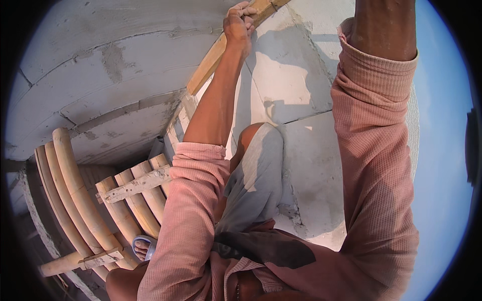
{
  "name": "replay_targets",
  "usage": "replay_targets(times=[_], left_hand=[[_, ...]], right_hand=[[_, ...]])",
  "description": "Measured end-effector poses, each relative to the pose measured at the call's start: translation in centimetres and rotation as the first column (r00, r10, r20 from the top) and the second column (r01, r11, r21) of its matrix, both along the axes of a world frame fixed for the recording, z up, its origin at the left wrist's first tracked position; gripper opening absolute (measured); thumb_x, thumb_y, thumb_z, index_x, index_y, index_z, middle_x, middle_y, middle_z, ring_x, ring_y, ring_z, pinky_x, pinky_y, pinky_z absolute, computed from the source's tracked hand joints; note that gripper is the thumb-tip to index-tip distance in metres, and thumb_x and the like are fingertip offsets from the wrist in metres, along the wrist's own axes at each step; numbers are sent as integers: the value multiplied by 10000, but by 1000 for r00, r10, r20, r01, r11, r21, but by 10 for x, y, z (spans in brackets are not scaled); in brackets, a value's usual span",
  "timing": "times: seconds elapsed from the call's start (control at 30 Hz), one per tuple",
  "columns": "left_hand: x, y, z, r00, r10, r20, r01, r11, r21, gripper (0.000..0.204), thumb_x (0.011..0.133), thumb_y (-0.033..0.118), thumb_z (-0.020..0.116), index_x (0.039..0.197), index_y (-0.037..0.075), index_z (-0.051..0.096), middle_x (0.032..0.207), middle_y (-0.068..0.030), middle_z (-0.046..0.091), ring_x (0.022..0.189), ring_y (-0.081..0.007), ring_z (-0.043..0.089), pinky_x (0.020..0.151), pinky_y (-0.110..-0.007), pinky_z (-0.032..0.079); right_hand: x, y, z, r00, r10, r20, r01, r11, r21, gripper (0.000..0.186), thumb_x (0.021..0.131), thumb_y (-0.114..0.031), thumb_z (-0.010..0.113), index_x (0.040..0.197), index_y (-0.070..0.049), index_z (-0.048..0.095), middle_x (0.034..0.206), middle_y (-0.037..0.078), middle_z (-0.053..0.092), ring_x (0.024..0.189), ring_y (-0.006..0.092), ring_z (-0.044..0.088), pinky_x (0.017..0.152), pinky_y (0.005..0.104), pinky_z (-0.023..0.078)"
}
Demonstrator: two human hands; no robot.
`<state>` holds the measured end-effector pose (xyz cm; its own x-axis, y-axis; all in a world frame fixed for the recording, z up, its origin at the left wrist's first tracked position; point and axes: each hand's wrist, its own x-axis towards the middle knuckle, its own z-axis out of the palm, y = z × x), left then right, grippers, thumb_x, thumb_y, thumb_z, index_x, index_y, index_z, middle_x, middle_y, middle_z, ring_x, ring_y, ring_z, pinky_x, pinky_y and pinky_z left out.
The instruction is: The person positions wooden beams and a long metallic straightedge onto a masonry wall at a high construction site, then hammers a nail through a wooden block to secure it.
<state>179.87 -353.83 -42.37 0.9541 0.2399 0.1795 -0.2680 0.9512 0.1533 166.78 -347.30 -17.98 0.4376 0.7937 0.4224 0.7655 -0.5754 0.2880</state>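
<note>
At the top middle, my left hand [238, 26] has its fingers curled over the edge of a long wooden board [213, 59]. The board slants up and to the right against a wall of pale grey blocks [314, 160]. My right forearm [382, 30] in a rolled pink sleeve reaches up past the upper edge, so the right hand is out of the picture. Shadows fall across the block wall beside the left hand.
Bamboo poles [68, 165] form a platform at the lower left, with a nailed wood strip [135, 186] across some of them. My foot in a blue-grey sandal [145, 247] rests there. Another block wall [115, 60] rises at the left. Sky [444, 150] shows beyond the right wall.
</note>
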Motion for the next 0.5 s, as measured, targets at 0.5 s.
replay_targets(times=[0.5], left_hand=[[-4, 35, 14, 969, -247, 1, 246, 964, -99, 235, 974, 148, 517, 1182, 38, 521, 1166, -159, 672, 1105, -240, 615, 853, -335, 514]], right_hand=[[47, -94, -154, 970, -5, -243, 225, 402, 888, 240, 924, -207, 684, 1031, 6, 716, 850, 54, 713, 788, 117, 620, 748, 270, 492]])
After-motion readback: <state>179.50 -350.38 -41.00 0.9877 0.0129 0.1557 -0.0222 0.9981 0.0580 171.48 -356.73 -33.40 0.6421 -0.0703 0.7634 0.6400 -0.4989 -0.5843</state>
